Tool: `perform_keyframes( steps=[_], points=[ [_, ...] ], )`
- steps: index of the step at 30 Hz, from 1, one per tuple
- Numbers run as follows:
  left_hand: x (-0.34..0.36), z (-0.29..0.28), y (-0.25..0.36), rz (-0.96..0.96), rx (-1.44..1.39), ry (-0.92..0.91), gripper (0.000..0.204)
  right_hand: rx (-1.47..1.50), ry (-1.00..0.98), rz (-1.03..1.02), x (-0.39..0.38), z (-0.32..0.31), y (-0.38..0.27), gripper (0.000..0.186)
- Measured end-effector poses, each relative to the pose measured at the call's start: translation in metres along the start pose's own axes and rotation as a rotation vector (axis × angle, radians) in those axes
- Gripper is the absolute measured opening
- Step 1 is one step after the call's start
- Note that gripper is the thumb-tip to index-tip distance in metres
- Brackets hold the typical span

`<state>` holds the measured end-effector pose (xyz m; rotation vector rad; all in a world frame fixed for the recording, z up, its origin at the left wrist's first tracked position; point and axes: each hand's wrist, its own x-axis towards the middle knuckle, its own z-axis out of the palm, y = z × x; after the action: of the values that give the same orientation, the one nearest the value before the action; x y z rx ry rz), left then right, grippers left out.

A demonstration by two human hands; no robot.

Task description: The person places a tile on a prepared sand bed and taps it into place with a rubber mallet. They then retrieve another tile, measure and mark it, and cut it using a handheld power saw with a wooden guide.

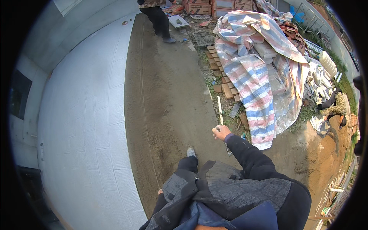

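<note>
Standing right of the pale paving (88,126), judged laid; brown bed (168,76) beside it judged left to cover, string line (144,103) near paving edge. Right hand (221,133), farther right of paving: fingers curled at pale stick (219,107); whether pinching it, and left hand (160,191) fingers' state, cannot tell. Open room lengthwise beside paving; striped tarp (253,80) bounds its far right

Matt, faintly grooved pale paving (88,126), rough, grainy brown sand strip (140,96), smoother dull grey path (184,88), crinkled striped plastic sheet (249,73) with a slight sheen, unpolished wooden slats (227,90), matt cardboard boxes (198,9), wood-like pale stick (219,107), dark cloth jacket (253,191).
</note>
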<state>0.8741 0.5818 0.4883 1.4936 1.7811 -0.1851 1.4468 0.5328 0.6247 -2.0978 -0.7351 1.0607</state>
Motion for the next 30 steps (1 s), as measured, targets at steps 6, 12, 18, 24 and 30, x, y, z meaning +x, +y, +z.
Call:
perform_keyframes(
  steps=[6, 12, 18, 24, 30],
  points=[
    [0.122, -0.077, 0.188, 0.062, -0.343, -0.144, 0.028, -0.077, 0.099, 0.467, 0.028, -0.043, 0.072, 0.035],
    [0.245, -0.082, 0.274, -0.150, -0.315, -0.224, 0.041, -0.569, 0.170, 0.844, 0.051, -0.082, 0.196, 0.034],
    [0.336, -0.095, 0.364, 0.007, 0.356, -0.268, 0.045, -0.271, 0.291, 0.890, 0.246, -0.128, 0.142, 0.026],
    [0.406, -0.134, 0.470, -0.060, 0.050, -0.487, 0.049, 0.089, 0.135, 0.454, 0.512, -0.135, -0.091, 0.034],
    [0.535, -0.161, 0.610, -0.138, 0.146, -0.260, 0.044, 0.183, 0.079, 0.101, 0.689, -0.160, -0.255, 0.034]
  ],
)
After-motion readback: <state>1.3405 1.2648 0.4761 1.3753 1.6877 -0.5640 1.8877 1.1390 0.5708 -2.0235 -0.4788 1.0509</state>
